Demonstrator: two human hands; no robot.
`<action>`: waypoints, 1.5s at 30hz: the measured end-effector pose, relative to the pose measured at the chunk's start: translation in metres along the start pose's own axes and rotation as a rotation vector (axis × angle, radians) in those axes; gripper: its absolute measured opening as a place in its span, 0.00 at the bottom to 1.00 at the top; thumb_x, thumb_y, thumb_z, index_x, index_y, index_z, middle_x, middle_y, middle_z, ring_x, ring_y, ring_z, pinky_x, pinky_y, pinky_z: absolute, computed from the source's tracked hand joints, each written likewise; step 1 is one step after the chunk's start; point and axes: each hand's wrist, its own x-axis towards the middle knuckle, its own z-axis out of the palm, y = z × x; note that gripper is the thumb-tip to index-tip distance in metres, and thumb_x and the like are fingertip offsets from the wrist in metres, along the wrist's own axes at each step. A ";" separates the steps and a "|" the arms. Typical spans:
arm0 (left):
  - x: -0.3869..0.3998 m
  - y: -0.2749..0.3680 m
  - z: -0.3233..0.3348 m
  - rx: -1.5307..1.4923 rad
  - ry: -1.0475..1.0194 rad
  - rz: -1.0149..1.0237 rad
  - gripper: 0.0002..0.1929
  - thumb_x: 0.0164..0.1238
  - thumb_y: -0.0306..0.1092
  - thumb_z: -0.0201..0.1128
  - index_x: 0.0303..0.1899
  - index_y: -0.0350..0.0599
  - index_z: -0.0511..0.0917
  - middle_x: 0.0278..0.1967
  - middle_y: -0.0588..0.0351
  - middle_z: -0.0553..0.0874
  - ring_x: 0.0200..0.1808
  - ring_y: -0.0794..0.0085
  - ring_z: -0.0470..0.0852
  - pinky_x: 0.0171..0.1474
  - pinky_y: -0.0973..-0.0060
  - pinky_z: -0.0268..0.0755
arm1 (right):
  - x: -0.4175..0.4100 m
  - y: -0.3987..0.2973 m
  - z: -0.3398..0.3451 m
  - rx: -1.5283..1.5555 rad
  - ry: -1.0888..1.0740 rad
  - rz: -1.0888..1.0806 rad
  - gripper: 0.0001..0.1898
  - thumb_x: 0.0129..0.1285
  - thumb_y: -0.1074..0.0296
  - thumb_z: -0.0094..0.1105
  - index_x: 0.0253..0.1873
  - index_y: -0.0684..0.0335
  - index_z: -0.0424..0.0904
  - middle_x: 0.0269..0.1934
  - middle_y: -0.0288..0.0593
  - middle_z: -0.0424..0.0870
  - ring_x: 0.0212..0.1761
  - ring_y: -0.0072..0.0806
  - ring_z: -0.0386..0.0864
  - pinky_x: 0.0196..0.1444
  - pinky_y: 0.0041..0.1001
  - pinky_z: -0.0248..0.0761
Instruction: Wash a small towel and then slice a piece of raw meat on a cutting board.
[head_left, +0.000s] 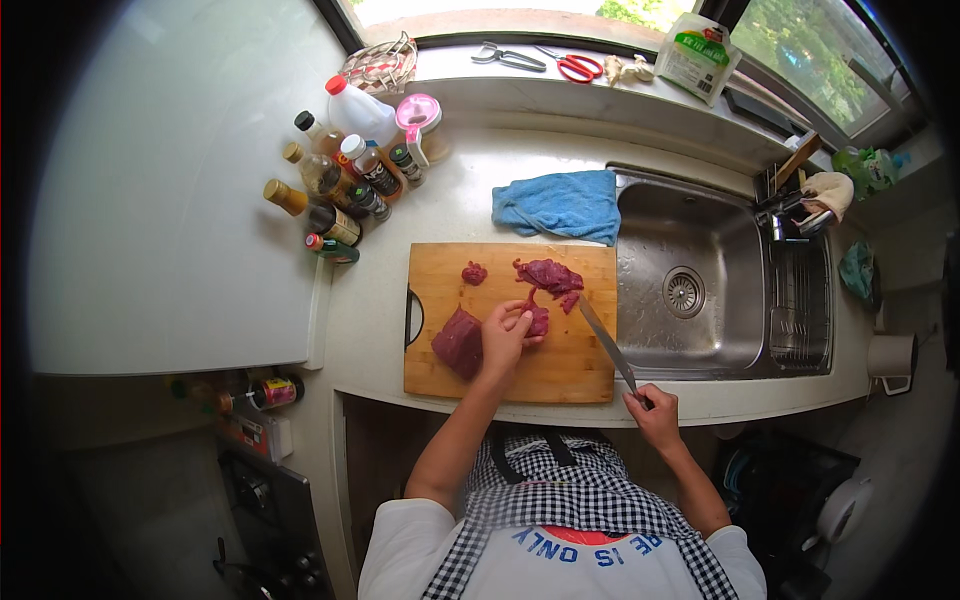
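Observation:
On a wooden cutting board (562, 367) lies a large block of raw red meat (457, 343), just left of my left hand (506, 334). The fingers of that hand hold a smaller piece of raw meat (538, 321). My right hand (654, 416) grips the handle of a kitchen knife (611, 346), whose blade slants up and left over the board's right side. The knife's tip is close to a small scrap of meat (570, 301). A pile of meat slices (551, 276) lies near the board's far edge, and a small clump of trimmings (474, 273) sits further left.
A folded blue cloth (556, 206) lies behind the board. The stainless steel sink (694, 225) adjoins its right side. Bottles and a white jug (361, 112) stand at the back left. Red-handled scissors (579, 67) and a peeler (510, 57) rest on the windowsill.

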 end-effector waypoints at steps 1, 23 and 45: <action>0.001 -0.007 -0.004 0.059 0.061 -0.047 0.12 0.71 0.23 0.59 0.53 0.36 0.72 0.41 0.51 0.86 0.38 0.72 0.87 0.37 0.77 0.85 | -0.002 0.000 0.000 -0.002 -0.009 -0.003 0.12 0.60 0.66 0.70 0.31 0.67 0.79 0.17 0.40 0.76 0.17 0.23 0.71 0.23 0.27 0.64; 0.035 0.034 0.000 0.572 -0.456 0.023 0.10 0.66 0.23 0.62 0.47 0.41 0.78 0.31 0.55 0.85 0.30 0.76 0.84 0.29 0.76 0.75 | 0.013 0.002 -0.002 0.056 -0.107 -0.003 0.14 0.64 0.64 0.67 0.31 0.69 0.78 0.16 0.41 0.71 0.17 0.23 0.65 0.22 0.28 0.60; 0.028 0.062 -0.015 1.468 -0.017 0.476 0.11 0.58 0.30 0.68 0.39 0.37 0.75 0.43 0.43 0.83 0.48 0.48 0.82 0.46 0.57 0.74 | 0.057 -0.022 0.000 -0.096 -0.367 -0.024 0.17 0.69 0.59 0.61 0.33 0.69 0.79 0.21 0.54 0.77 0.22 0.45 0.78 0.26 0.35 0.68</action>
